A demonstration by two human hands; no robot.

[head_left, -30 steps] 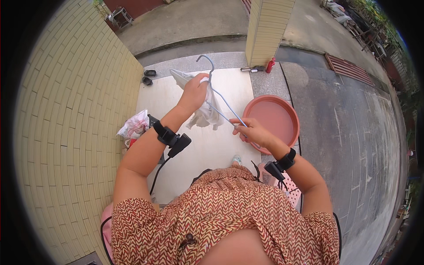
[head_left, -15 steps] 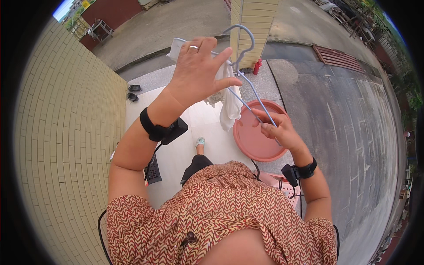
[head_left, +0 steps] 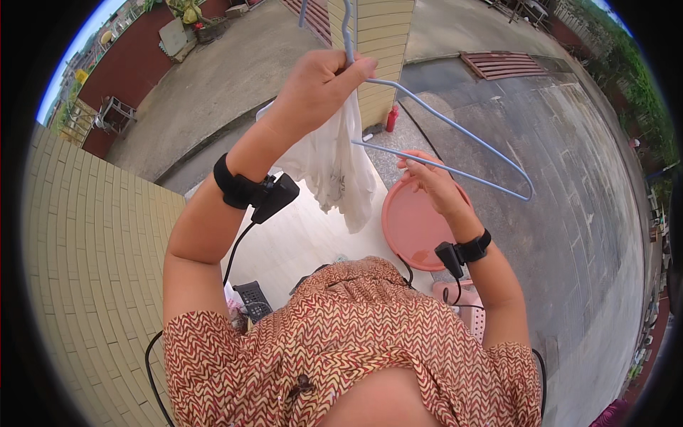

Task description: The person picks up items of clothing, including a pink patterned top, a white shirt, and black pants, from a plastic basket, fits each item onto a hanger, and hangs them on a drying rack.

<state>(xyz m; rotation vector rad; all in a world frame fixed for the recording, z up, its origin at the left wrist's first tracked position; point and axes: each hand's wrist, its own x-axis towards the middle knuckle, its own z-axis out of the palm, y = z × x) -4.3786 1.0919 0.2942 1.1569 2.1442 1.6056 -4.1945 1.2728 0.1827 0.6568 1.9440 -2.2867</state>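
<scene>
My left hand [head_left: 316, 89] is closed around the neck of a blue hanger [head_left: 455, 108], just below its hook. A white garment [head_left: 331, 171] with dark marks hangs on the hanger's left side below that hand, its upper part hidden behind the hand. The hanger's right half is bare and sticks out to the right. My right hand [head_left: 432, 183] is by the lower bar, which passes in front of its fingers. Those fingers are loosely stretched and not wrapped around the bar.
A reddish basin [head_left: 413, 220] stands on the floor below my right hand. Near the tiled pillar [head_left: 377, 43] is a red bottle [head_left: 392, 119]. A pink basket [head_left: 473, 324] and a dark crate [head_left: 252, 300] flank my body. A brick wall [head_left: 99, 270] runs along the left.
My left hand has closed on the hanger's neck and the hanger has risen. Its bare half now points further right. My right hand has loosened from the hanger's right end.
</scene>
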